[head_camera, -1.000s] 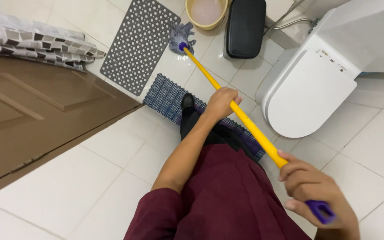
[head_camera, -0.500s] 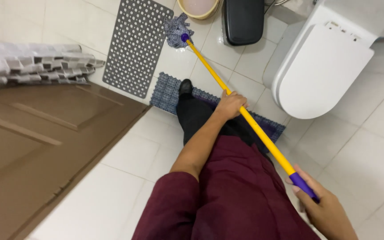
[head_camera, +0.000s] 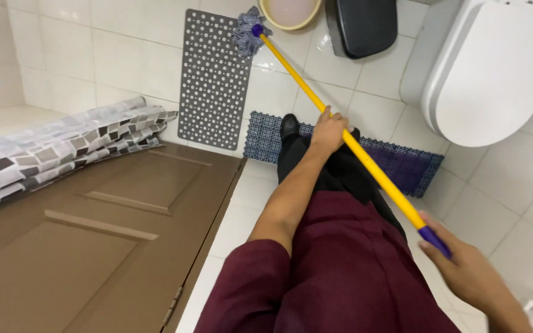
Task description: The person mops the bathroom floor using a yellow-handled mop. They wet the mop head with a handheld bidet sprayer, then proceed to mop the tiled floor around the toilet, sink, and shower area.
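Note:
A mop with a yellow handle and a purple end grip runs from lower right up to a grey string head resting on the white tiled floor beside a grey perforated mat. My left hand is closed around the middle of the handle. My right hand holds the purple end of the handle at the lower right. I stand on a dark blue grid mat; one black shoe shows.
A white toilet with its lid down stands at the upper right. A black bin and a beige basin sit at the top. A brown door fills the lower left, with a patterned rolled sheet above it.
The view has shifted so the door and toilet sit differently in frame. The mop head stays near the perforated mat's top corner; both hands keep their hold on the handle.

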